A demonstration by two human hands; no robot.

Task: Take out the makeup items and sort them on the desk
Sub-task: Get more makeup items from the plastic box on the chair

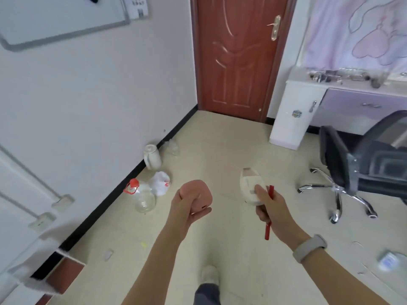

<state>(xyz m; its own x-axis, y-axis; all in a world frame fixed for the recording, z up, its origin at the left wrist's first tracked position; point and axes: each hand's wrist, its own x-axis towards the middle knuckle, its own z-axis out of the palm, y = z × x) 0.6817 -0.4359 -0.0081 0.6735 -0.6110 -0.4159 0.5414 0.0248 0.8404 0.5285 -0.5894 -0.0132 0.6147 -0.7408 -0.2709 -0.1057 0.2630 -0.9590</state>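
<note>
Low in the frame's centre, the left hand (187,208) curls its fingers round a pink rounded case (199,195). The right hand (269,205) grips a white device (251,188) and red pencil (268,213) together. Carry them level to the desk (308,84) at upper right, keeping both grips firm.

A pale cream floor (231,146) fills the middle and lower frame. At centre left along the wall stand a white jug (152,159), a clear bottle with a red cap (143,198) and a white bag (160,183). An office chair (361,170) stands at right. At upper right, the counter (299,79) carries a row of small blurred items (343,77).
</note>
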